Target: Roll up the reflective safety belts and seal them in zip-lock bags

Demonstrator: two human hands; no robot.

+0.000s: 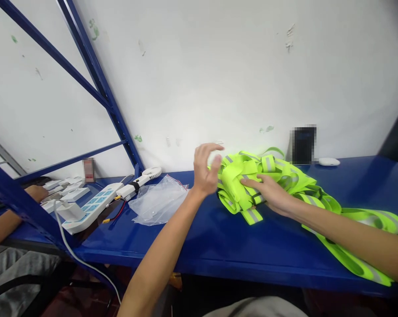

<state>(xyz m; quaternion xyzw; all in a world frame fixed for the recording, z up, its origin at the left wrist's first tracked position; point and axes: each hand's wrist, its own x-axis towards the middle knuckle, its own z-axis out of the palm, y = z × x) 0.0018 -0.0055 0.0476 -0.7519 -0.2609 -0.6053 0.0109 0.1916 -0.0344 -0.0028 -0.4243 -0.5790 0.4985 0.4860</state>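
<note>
A tangled heap of neon yellow-green reflective straps [281, 167] with silvery stripes lies on the blue table [212, 255]. My right hand [271, 193] grips a bunched part of the straps, thumb on top; its other fingers are partly hidden. At the heap's left edge, my left hand [206, 171] is raised with its fingers curved and apart from the thumb, holding nothing I can see. Loops of strap trail under and past my right forearm to the table's right front edge.
Clear plastic bags [159, 200] lie left of my left forearm. Beyond them are a small white fan [149, 172], a power strip [94, 207] and a white cable [65, 233]. A blue frame post [30, 207] stands before another person's arm [7, 226]. A white oval object [329, 162] sits by the wall.
</note>
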